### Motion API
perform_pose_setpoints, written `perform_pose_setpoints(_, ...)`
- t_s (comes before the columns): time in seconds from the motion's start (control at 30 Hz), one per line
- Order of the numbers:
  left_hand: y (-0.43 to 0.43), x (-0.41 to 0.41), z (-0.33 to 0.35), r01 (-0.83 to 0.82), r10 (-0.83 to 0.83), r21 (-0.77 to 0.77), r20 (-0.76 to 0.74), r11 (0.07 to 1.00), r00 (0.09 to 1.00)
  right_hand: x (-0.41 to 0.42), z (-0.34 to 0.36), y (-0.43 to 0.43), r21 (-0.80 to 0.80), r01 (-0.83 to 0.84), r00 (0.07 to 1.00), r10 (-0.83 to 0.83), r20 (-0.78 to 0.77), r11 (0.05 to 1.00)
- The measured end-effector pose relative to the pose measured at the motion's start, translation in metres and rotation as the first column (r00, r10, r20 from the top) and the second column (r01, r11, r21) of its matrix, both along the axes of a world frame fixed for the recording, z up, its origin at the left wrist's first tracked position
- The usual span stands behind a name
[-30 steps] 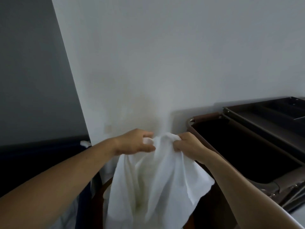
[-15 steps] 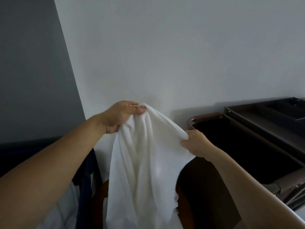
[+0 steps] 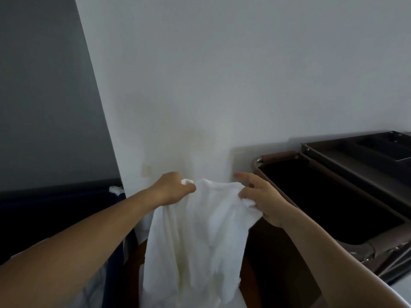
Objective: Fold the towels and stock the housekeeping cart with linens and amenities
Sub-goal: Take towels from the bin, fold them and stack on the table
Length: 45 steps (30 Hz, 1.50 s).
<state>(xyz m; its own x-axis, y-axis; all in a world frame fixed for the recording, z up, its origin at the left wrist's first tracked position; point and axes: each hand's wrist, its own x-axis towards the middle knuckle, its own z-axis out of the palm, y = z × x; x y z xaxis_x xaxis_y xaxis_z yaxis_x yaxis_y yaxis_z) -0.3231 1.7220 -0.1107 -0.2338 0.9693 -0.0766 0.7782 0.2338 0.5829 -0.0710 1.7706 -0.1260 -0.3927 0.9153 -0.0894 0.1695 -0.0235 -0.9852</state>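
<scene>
White towel (image 3: 195, 236), one, hangs at 6 o'clock before a pale wall (image 3: 222, 74), its top edge gripped in the curled fingers of the left hand (image 3: 172, 188) and pinched by the right hand (image 3: 262, 198), forefinger outstretched; housekeeping cart (image 3: 278, 154) at 3 o'clock.

Hotel service corner, by the look of it. Landmark is the housekeeping cart (image 3: 278, 154) at right.

- Cart has a brown padded rim with a metal corner fitting. A deep dark bag (image 3: 322, 196) hangs inside the frame, open at the top.
- At the cart's far right, a dark tray (image 3: 364, 161) is split into long compartments.
- Plain white wall (image 3: 222, 74) runs directly behind the cart, with a grey wall face (image 3: 44, 85) further left.
- Well left of the cart is a dark, navy-edged bin (image 3: 55, 218) with a scrap of white cloth (image 3: 115, 189) at its rim.
- A white towel (image 3: 200, 230) hangs just left of the cart.
</scene>
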Motion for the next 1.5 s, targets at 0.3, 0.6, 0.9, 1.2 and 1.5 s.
perform_pose_setpoints(0.3, -0.010, 0.022, -0.002, 0.024, -0.061, 0.245, 0.143, 0.969, 0.988, -0.016, -0.004, -0.004, -0.088, -0.336, 0.927, 0.312, -0.207, 0.938)
perform_pose_setpoints(0.6, -0.019, 0.017, -0.010, -0.075, -0.017, 0.156, 0.517, 0.985, 0.856, -0.047, 0.009, -0.011, 0.502, -0.228, 0.910, -0.001, 0.415, 0.834)
perform_pose_setpoints(0.9, -0.033, 0.016, -0.018, -0.107, -0.087, 0.219, 0.724, 0.970, 0.685, -0.060, 0.005, -0.013, -0.119, -0.364, 0.930, 0.354, -0.097, 0.924)
perform_pose_setpoints(1.2, -0.048, 0.017, -0.032, -0.065, -0.163, 0.236, 0.818, 0.970, 0.551, -0.079, -0.004, -0.016, 0.136, -0.238, 0.962, 0.213, 0.171, 0.962)
perform_pose_setpoints(1.5, -0.054, 0.013, -0.039, -0.002, -0.220, 0.289, 0.732, 0.957, 0.645, -0.086, -0.007, -0.026, 0.231, -0.133, 0.968, 0.076, 0.239, 0.964)
